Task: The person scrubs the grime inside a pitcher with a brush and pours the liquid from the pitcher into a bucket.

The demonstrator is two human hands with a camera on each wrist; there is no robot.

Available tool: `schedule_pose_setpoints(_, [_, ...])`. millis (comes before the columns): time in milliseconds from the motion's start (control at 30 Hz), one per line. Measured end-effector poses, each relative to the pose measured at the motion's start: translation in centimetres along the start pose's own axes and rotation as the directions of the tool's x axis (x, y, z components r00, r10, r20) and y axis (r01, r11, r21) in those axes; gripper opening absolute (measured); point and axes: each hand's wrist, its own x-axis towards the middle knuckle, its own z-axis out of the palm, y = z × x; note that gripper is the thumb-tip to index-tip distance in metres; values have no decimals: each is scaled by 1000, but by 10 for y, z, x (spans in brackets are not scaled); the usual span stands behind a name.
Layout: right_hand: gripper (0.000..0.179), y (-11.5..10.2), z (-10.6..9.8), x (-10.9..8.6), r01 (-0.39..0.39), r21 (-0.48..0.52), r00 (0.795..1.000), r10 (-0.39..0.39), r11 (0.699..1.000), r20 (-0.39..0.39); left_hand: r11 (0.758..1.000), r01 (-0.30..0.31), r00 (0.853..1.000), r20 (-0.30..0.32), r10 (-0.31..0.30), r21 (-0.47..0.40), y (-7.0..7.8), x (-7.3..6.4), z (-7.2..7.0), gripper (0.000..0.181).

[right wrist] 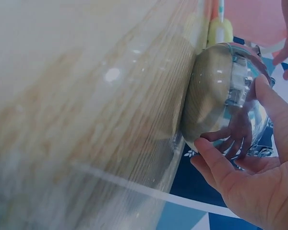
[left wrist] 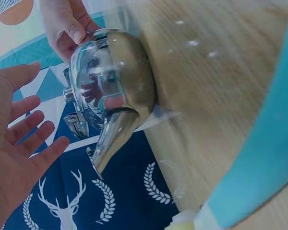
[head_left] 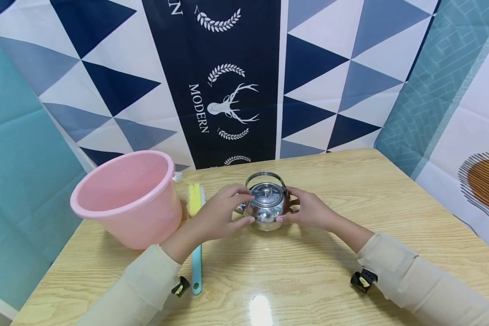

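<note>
A shiny steel teapot [head_left: 266, 208] stands upright on the wooden table, its lid on and its hoop handle raised. Its spout points left, as the left wrist view shows on the teapot [left wrist: 105, 81]. My right hand [head_left: 309, 209] holds the teapot's right side, thumb in front and fingers curving round the body. In the right wrist view, thumb and fingers of the right hand [right wrist: 252, 177] lie against the polished metal. On the spout side, my left hand [head_left: 222, 213] hovers with fingers spread. A gap shows between this left hand [left wrist: 19, 129] and the teapot.
A pink bucket [head_left: 146, 224] stands at the table's left. Between it and the teapot lies a brush [head_left: 197, 267] with a teal handle and yellow head, partly hidden by my left forearm. A patterned cloth [head_left: 236, 54] hangs behind the wooden table [head_left: 301, 280].
</note>
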Motion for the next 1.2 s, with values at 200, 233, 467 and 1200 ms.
schedule_pose_setpoints(200, [90,-1,-2,0,4,-9,1000,-4,1000,12,1000,0,1000,13,0,13,0,11,-1,38])
schedule_pose_setpoints(233, [90,-1,-3,0,3,-13,1000,-3,1000,13,1000,2,1000,19,-2,13,1,13,-1,37])
schedule_pose_setpoints(467, [89,0,-3,1,8,-22,1000,-7,1000,20,1000,7,999,53,-7,5,3,22,3,34])
schedule_pose_setpoints(1200, [89,0,-3,1,17,-26,999,-16,1000,34,998,-15,986,165,4,67,5,51,-3,31])
